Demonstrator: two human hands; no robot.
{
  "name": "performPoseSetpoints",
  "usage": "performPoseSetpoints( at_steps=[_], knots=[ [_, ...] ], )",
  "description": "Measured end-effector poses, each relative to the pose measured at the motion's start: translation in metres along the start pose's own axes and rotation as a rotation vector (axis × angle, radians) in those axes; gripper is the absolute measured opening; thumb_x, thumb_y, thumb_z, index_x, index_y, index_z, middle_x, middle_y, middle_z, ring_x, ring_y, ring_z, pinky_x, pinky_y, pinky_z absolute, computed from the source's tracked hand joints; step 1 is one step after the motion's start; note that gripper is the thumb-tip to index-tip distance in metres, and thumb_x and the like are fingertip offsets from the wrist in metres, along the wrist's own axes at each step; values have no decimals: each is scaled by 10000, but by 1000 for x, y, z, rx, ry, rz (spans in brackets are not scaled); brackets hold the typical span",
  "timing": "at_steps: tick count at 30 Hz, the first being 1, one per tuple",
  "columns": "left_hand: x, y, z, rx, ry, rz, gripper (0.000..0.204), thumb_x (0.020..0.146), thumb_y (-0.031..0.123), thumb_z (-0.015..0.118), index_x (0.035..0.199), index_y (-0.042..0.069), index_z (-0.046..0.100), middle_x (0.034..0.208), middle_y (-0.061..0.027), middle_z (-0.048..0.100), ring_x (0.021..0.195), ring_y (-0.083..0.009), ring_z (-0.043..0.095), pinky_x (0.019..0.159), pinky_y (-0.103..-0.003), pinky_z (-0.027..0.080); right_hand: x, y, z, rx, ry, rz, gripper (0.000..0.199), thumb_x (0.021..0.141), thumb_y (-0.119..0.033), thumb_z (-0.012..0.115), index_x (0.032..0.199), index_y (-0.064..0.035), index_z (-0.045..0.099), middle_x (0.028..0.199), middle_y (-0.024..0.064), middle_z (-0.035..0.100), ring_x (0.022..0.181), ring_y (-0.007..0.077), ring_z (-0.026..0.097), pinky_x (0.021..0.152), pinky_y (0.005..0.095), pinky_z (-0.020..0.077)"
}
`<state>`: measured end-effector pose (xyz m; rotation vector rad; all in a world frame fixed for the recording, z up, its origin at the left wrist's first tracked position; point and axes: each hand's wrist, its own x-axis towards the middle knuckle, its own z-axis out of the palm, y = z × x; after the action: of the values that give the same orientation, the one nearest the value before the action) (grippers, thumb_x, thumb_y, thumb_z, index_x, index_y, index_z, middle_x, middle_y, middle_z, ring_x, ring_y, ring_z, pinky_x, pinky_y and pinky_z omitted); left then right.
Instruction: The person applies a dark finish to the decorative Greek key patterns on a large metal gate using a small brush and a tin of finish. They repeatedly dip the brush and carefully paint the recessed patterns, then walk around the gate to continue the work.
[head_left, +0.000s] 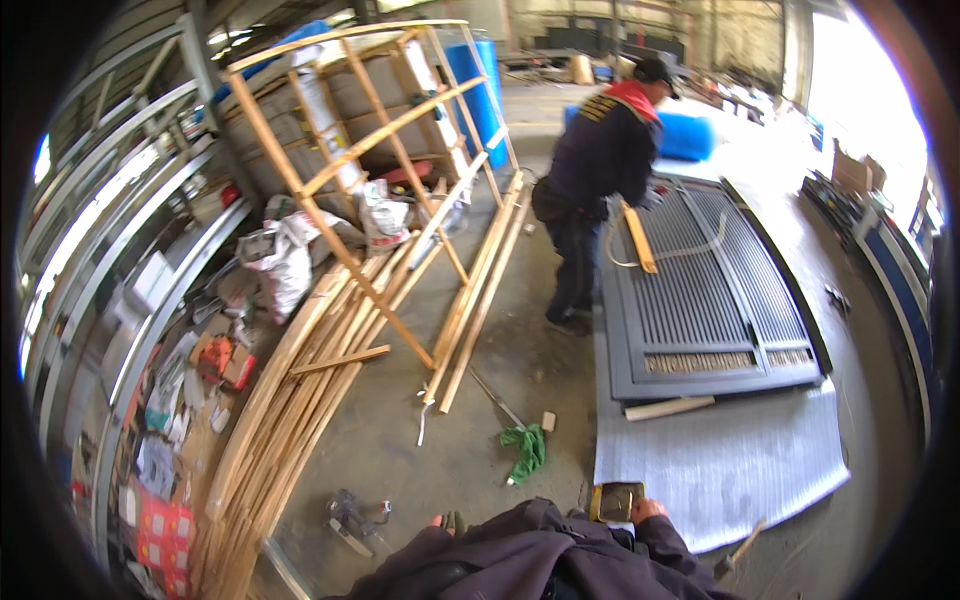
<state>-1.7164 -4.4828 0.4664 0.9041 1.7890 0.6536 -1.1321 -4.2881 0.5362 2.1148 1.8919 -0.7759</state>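
**Two hands at the near end of a sheet bearing a slatted panel**

The wearer's right hand [650,510] was at the right side of a yellow-edged dark box [617,500], its fingers curled; whether they gripped the box could not be told. The box appeared by the near left corner of a pale sheet [710,470]. The left hand [446,522], largely hidden by the dark jacket [540,555], showed only its fingertips, so its state could not be determined.

A grey slatted panel [700,290] lay on the sheet, set back from the near edge; a pale wooden strip [670,408] lay along the panel's near edge. On the panel, toward its far left corner, were a yellow wooden piece [638,240] and a looped pale cord [690,253]. A co-worker [605,150] bent over that corner from the left side.

A wooden-handled tool [745,543] lay just beyond the sheet's near edge. Left of the sheet, a green cloth [525,455] and a power tool [348,515] lay on the floor [480,350].
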Motion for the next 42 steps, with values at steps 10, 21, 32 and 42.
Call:
performPoseSetpoints(
  at_steps=[10, 21, 32, 42],
  knots=[
    [49, 0, 59, -1025, -60, -298, 347, 1000, 91, 667, 1346, 70, 652, 1297, -78, 726, 1212, -186, 665, 1093, -361, 511, -9, 73, 13, 121, 241, 57, 238, 904, -292, 643, 932, -119, 803, 968, 179, 790, 957, 392, 773, 849, 512, 626],
    [124, 58, 142, -1803, -174, -665, 407, 953, -15, 561, 1339, 75, 653, 1286, -59, 738, 1249, -205, 672, 1160, -373, 494, -21, 184, -13, 229, 233, 306, 257, 950, -311, 627, 1001, -128, 799, 1063, 169, 787, 1007, 389, 763, 900, 504, 620],
    [152, 232, 312, 254, -401, 106, 757, 950, 134, 748, 1603, -12, 394, 1455, -188, 623, 1316, -283, 629, 1116, -413, 493, 0, 323, -52, 313, 110, 366, 278, 985, -323, 610, 1053, -127, 796, 1064, 166, 788, 1044, 377, 763, 914, 492, 620],
    [170, 286, 356, 339, -394, 142, 815, 933, 190, 797, 1621, 11, 399, 1484, -218, 602, 1288, -322, 653, 1086, -425, 513, -9, 338, -38, 367, 76, 390, 250, 981, -304, 607, 1042, -125, 770, 1111, 189, 772, 1079, 416, 745, 923, 544, 611]
  ],
)
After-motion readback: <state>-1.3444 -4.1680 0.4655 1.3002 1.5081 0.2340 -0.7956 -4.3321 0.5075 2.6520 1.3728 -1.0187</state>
